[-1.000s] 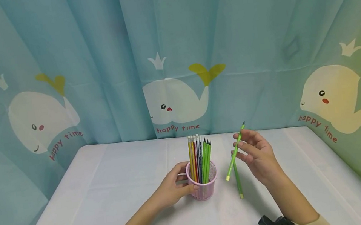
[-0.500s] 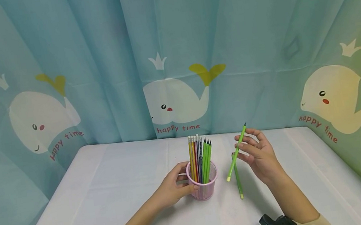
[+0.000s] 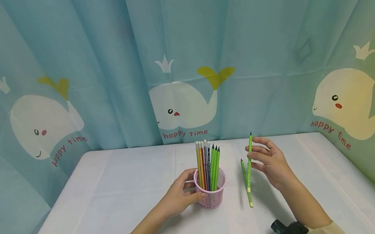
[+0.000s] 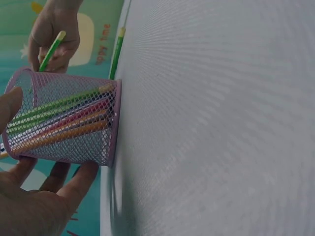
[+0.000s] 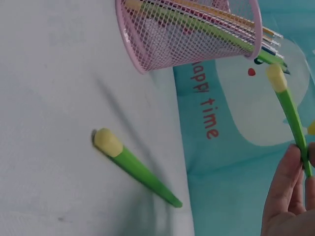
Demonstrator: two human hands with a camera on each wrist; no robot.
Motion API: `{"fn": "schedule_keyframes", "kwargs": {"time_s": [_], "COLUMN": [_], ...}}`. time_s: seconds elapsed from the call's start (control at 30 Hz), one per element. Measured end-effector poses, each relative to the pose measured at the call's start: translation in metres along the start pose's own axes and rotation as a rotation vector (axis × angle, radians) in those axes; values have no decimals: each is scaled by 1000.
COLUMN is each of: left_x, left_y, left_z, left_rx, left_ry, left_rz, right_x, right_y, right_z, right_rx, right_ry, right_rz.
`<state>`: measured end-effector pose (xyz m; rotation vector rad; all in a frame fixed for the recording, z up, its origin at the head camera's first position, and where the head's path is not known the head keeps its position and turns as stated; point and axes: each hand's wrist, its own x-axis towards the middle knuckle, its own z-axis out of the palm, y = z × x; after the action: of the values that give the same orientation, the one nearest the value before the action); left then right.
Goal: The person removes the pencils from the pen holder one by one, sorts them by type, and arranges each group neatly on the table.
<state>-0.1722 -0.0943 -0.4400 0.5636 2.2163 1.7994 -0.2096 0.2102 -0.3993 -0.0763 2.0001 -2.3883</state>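
A pink mesh pencil cup [image 3: 212, 198] stands upright on the white table, with several pencils [image 3: 204, 166] in it: yellow, red, dark and green ones. My left hand [image 3: 180, 197] holds the cup from its left side, thumb in front and fingers behind. In my right hand [image 3: 272, 163] a green pencil [image 3: 249, 164] is pinched between thumb and fingers, black tip up and pale yellow end down, above the table. A second green pencil [image 3: 247, 184] lies on the table between the cup and my right hand; the right wrist view shows its yellow end [image 5: 108, 142] close by.
A white cloth covers the table [image 3: 114, 205]. Behind and along the sides hangs a blue-green curtain [image 3: 263, 43] printed with whales. Black straps with mounts [image 3: 289, 229] sit on both wrists.
The green pencil in my right hand has turned from slanted to nearly upright, its lower end swinging right. My right hand has shifted slightly down. The left hand and cup stay put.
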Motion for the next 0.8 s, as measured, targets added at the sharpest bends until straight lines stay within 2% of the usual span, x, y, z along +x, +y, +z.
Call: {"fn": "schedule_keyframes", "kwargs": {"time_s": [0.23,0.43,0.8], "left_x": [0,0,-1], "left_y": [-1,-1,2], "left_z": [-1,0,-1], "left_rx": [8,4,-12], "left_ry": [2,-2,-8], "left_rz": [-5,11,11], "right_x": [5,9,12], "right_y": [7,11,20], "right_z": [-8,-17,-27], "right_rx": [-150,-215,-325], "right_ry": [62,84,14], "right_rz": [38,52,120]}}
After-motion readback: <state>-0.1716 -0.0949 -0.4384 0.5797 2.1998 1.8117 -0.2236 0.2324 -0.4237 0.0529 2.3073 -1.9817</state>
